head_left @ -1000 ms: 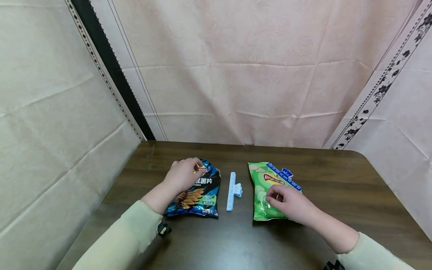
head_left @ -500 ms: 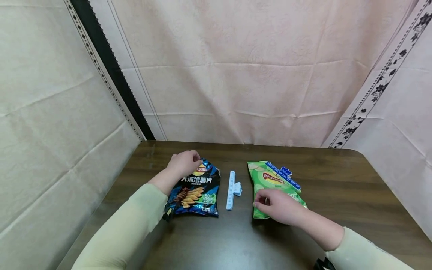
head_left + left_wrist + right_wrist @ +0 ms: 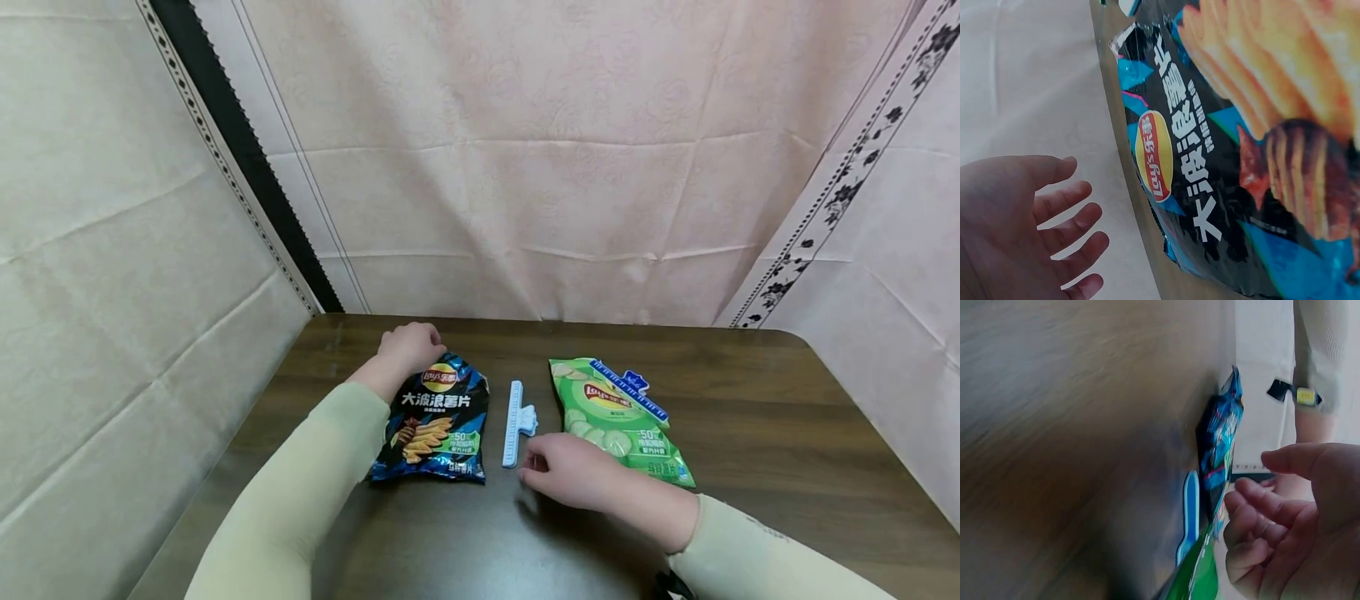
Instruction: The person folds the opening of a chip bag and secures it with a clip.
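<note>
A person's right hand (image 3: 573, 471), over a green chip bag (image 3: 611, 417) a second earlier, has moved left to the lower end of a light-blue clip (image 3: 513, 425), near it but apart, thumb and loosely bent fingers set wide of each other with nothing in them. The left hand (image 3: 408, 348) has slid from the face of a black-and-blue chip bag (image 3: 438, 417) to just beyond its top left corner, fingers spread, slightly bent and holding nothing. Both bags and the clip lie where they did, on a brown wooden table (image 3: 450, 546), the clip between the bags. A dark-blue clip (image 3: 628, 392) grips the green bag's upper right corner. The left forearm crosses in front of the dark bag's left edge; the right hand and forearm cover the green bag's lower left. The bags' contents are hidden by their wrappers. Pale cloth (image 3: 525, 200) hangs behind.
</note>
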`<state>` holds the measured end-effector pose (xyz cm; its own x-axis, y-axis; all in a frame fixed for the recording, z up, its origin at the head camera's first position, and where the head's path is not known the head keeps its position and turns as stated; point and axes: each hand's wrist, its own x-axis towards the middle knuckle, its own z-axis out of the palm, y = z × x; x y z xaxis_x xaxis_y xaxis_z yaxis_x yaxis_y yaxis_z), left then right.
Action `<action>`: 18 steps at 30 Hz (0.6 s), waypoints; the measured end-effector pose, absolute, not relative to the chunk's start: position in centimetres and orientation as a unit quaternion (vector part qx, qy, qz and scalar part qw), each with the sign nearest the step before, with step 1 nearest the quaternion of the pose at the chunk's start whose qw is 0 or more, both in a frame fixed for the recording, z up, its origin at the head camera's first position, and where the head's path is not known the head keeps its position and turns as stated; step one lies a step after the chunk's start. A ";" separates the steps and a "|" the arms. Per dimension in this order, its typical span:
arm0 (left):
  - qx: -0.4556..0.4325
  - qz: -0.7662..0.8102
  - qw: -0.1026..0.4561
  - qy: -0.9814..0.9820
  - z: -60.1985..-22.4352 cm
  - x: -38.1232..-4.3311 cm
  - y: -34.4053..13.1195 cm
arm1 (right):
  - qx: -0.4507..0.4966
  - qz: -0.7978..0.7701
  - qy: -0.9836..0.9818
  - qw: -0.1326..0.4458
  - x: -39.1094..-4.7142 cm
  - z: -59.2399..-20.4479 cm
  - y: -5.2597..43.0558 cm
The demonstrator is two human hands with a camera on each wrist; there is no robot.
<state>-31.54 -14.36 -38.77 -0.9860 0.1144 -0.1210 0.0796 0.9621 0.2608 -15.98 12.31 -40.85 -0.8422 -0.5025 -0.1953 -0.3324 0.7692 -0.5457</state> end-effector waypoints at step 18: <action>0.030 0.095 0.108 0.989 -39.3 -33.3 -13.6 | -0.216 -0.178 0.943 0.178 -16.7 -42.6 7.8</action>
